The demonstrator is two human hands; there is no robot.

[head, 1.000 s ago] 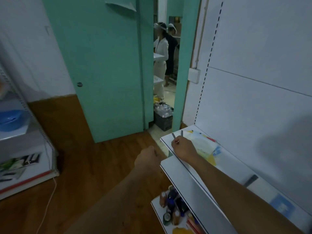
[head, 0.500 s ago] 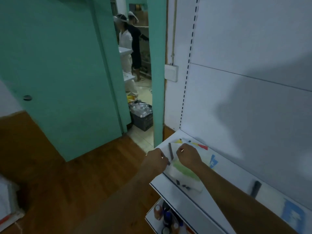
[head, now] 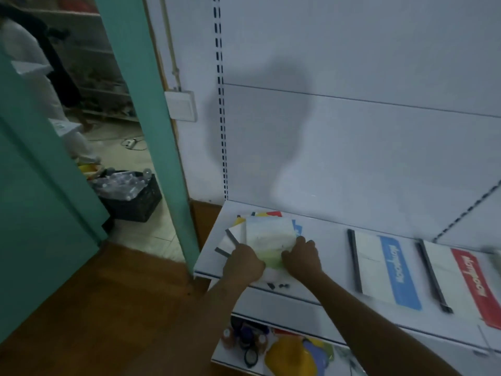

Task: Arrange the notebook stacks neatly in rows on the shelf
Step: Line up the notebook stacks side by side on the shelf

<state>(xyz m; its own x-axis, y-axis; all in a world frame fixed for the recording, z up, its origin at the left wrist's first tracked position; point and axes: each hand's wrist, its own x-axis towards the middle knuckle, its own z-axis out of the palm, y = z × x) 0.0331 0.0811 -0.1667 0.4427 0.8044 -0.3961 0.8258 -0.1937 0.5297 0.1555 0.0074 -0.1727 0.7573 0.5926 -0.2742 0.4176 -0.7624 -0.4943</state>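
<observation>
Both hands are down on the messy notebook stack at the left end of the white shelf, right by the teal door frame. The left hand sits at the stack's near-left corner and the right hand at its near-right edge; the fingers of both look curled over the top green-and-white cover, but from this angle I honestly can't tell if they're pinching it or just pressing down. The stack is fanned out, with a couple of dark spines poking out to the left and yellow, red and blue corners showing behind. Further right on the same shelf, a blue-banded notebook and a red-banded notebook already lie flat and well apart. My guess is these are light, thin, floppy softcovers with slick covers, so they'll slide over each other easily. Best bet is squeezing from both long edges and tapping the spines square, not lifting by one corner
</observation>
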